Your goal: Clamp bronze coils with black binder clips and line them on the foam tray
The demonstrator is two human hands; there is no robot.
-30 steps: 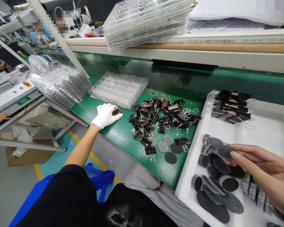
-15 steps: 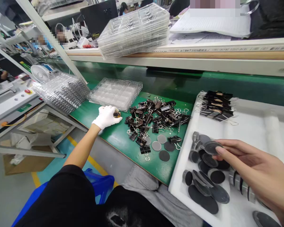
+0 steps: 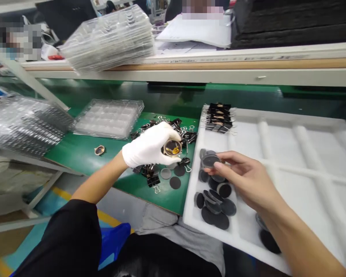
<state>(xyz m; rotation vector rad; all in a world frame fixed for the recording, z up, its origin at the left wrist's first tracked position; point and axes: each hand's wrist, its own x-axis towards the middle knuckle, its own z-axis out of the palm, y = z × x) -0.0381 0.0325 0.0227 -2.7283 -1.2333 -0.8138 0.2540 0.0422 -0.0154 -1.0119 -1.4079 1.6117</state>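
My left hand, in a white glove, grips a round watch case with a gold-toned rim and a yellow piece on it, held above the binder clips. A dark round disc is pinched between the thumb and fingers of my bare right hand, over the white foam tray. More dark discs lie in that tray below the hand. On the green table, a second watch case rests left of my gloved hand. Loose black binder clips are partly hidden behind the glove.
A clear compartment tray lies at the back left, beside stacked clear trays. Clipped pieces stand in the foam tray's upper left. Above runs a shelf with more clear trays and papers.
My left hand has moved right, from the table's left part to above the clips, with a watch case in it. Another case now shows on the table. The view has shifted right.
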